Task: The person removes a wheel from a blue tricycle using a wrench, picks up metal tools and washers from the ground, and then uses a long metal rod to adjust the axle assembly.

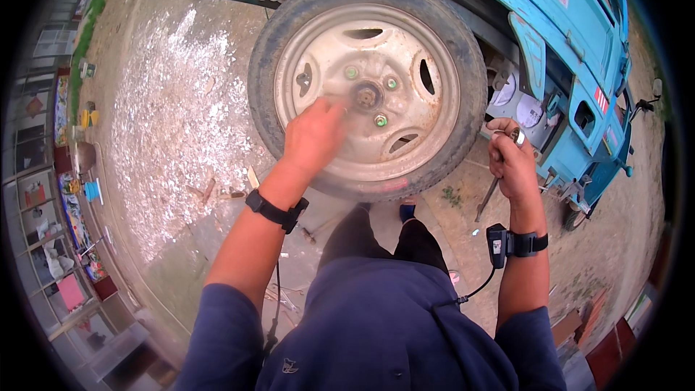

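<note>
A vehicle wheel (405,36) with a dusty grey rim and a black tyre fills the top middle, mounted on a light blue vehicle (572,22). Green-tipped nuts (381,121) ring the rusty hub (367,95). My left hand (313,135) reaches onto the rim just left of the hub, fingers blurred against the metal near a nut position. My right hand (512,159) is closed around the upper end of a metal wrench (486,201), which hangs down beside the tyre's right edge.
Sandy ground (174,123) with white gravel patches spreads to the left. Small tools and wood scraps (217,192) lie below the tyre. Shelves and coloured clutter (51,195) line the far left. Bricks (579,318) sit at lower right.
</note>
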{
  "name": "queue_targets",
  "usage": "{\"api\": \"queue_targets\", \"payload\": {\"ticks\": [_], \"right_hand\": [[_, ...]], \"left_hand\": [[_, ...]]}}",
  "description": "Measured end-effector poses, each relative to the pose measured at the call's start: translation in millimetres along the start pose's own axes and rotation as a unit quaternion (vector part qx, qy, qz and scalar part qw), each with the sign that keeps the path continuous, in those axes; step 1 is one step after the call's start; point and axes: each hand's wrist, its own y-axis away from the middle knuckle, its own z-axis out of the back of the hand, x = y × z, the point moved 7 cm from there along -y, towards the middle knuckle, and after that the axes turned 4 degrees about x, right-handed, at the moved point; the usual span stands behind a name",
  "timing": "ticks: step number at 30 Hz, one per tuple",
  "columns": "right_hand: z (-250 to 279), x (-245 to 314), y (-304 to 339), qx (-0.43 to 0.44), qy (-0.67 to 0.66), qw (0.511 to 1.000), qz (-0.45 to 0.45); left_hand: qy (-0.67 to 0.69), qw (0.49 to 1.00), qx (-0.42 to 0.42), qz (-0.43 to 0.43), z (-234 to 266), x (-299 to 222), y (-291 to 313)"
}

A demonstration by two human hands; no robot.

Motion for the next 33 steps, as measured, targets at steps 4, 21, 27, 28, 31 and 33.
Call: {"api": "queue_targets", "payload": {"ticks": [4, 21, 27, 28, 31, 33], "right_hand": [[0.4, -3.4, 1.4, 0.002, 0.0, 1.0, 0.0], [2.5, -6.7, 5.3, -0.005, -0.004, 1.0, 0.0], [2.5, -7.9, 4.3, -0.005, -0.004, 1.0, -0.002], [2.5, -7.7, 4.7, -0.005, -0.005, 1.0, -0.002], [1.5, -7.5, 4.3, -0.004, -0.002, 1.0, 0.001], [0.8, -8.9, 3.2, -0.001, -0.001, 1.0, 0.0]], "left_hand": [[0.018, 0.999, 0.004, 0.032, -8.1, 13.5, -0.2], [0.009, 1.0, 0.018, 0.018, -5.7, 8.1, 1.8], [0.037, 0.997, 0.021, 0.07, -3.9, 9.6, -2.8], [0.024, 0.998, 0.024, 0.052, -3.3, 7.6, -1.9], [0.007, 0.999, 0.024, 0.026, -4.5, 8.3, 1.8], [0.027, 0.999, 0.013, 0.045, -9.6, 16.4, 1.5]]}}
